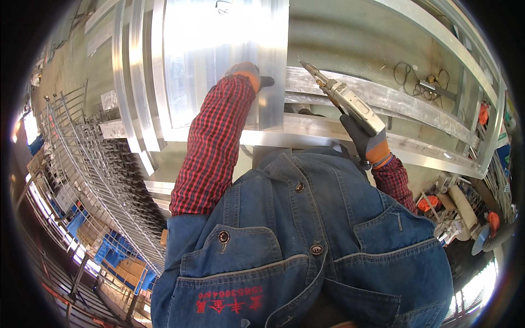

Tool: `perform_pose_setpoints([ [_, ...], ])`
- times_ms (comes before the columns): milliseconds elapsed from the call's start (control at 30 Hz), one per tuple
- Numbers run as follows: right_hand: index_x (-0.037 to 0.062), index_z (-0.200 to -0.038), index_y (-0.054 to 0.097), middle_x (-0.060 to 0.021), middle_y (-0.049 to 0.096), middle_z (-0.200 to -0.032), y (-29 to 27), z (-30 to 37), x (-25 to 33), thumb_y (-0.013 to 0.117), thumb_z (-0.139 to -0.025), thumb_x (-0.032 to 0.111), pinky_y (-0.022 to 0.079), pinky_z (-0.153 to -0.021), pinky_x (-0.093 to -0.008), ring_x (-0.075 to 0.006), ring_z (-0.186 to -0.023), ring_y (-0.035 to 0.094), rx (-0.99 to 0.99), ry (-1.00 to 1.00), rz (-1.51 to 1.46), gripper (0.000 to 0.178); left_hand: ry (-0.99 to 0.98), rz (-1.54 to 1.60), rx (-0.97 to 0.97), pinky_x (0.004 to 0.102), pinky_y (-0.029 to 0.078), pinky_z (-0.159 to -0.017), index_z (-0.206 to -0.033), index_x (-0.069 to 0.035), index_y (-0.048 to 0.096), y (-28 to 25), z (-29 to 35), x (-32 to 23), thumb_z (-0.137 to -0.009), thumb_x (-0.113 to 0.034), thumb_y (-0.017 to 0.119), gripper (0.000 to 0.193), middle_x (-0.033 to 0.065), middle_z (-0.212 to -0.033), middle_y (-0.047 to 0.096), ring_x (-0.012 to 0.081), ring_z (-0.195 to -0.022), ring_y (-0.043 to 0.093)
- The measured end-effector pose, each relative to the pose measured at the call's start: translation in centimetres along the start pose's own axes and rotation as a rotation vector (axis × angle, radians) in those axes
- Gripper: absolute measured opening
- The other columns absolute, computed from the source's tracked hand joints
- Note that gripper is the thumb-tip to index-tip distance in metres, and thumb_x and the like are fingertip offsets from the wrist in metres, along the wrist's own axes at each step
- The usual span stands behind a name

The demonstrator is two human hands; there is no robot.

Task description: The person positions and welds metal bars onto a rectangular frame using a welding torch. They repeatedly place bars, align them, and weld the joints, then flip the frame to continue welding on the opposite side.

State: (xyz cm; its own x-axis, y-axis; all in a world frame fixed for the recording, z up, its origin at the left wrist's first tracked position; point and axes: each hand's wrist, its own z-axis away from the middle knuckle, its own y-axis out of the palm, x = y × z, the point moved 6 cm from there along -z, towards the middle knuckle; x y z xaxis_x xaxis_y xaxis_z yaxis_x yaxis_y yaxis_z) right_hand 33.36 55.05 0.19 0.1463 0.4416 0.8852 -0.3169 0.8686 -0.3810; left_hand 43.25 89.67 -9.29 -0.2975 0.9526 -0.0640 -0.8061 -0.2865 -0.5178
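My left hand (247, 75), in a grey glove with an orange cuff, rests on a shiny metal sheet (188, 101). One dark fingertip is stretched out to the right, so the hand looks open; the other fingers are mostly hidden. My right hand (367, 143), gloved alike, is closed around the grip of a silver rivet gun (355, 106). The tool's thin nose points up and left, above the metal bars just right of the sheet. Its tip is apart from the sheet.
Long aluminium profiles (437, 118) run under and beyond the sheet. More upright bars (139, 82) lie at the left, beside a wire rack (93, 164). A black cable (404, 76) lies on the floor at the far right. Orange tools (427, 203) and scraps clutter the right side.
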Motion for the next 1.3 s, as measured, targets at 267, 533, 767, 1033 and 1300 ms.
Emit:
perform_pose_setpoints([
  [267,-0.0012,-0.13,0.073,-0.0162,0.08,-0.113,-6.1,-2.4,7.7,0.082,-0.098,0.015,0.061,-0.085,-0.0359,-0.0237,-0.095,0.076,0.272,-0.145,0.257,0.037,-0.032,0.029,-0.015,0.043,0.061,-0.089,-0.106,-0.006,0.086,0.4,-1.6,1.2,-0.085,-0.072,0.082,0.07,0.0139,-0.098,0.082,0.0288,-0.093,0.077],
  [533,0.0029,-0.127,0.077,-0.0138,0.08,-0.103,-7.9,-5.2,12.3,0.081,-0.097,0.014,0.059,-0.08,-0.0349,-0.0226,-0.087,0.074,0.571,-0.134,0.267,0.032,-0.028,-0.029,0.058,0.0467,0.056,-0.108,-0.122,-0.002,0.082,-0.7,0.0,-0.2,-0.092,-0.061,0.082,0.066,0.0194,-0.125,0.079,0.0347,-0.121,0.074],
  [767,0.0071,-0.126,0.078,-0.0143,0.08,-0.101,-0.7,-7.9,8.0,0.084,-0.096,0.024,0.06,-0.079,-0.0369,-0.0236,-0.085,0.075,0.796,-0.294,0.406,0.035,-0.036,-0.127,-0.021,0.048,0.058,-0.105,-0.125,-0.006,0.081,-0.8,-0.2,-0.3,-0.097,-0.037,0.076,0.043,0.0196,-0.129,0.078,0.0357,-0.12,0.075],
  [1033,0.0129,-0.116,0.079,-0.0172,0.077,-0.088,3.8,-8.6,3.1,0.075,-0.098,0.047,0.06,-0.074,-0.0427,-0.0349,-0.078,0.073,0.932,-0.217,0.462,0.039,-0.075,-0.088,-0.015,0.0444,0.06,-0.101,-0.127,-0.005,0.081,-0.6,-0.3,-1.1,-0.099,-0.024,0.077,0.034,0.0197,-0.127,0.078,0.0342,-0.116,0.076],
  [1300,0.0108,-0.115,0.079,-0.0127,0.08,-0.094,5.2,-8.6,3.3,0.083,-0.095,0.031,0.06,-0.075,-0.0377,-0.0273,-0.081,0.076,0.929,-0.28,0.388,0.029,-0.017,-0.095,0.012,0.0472,0.054,-0.109,-0.134,-0.006,0.076,0.2,-0.8,-1.6,-0.092,-0.041,0.081,0.054,0.0218,-0.137,0.073,0.0361,-0.127,0.069],
])
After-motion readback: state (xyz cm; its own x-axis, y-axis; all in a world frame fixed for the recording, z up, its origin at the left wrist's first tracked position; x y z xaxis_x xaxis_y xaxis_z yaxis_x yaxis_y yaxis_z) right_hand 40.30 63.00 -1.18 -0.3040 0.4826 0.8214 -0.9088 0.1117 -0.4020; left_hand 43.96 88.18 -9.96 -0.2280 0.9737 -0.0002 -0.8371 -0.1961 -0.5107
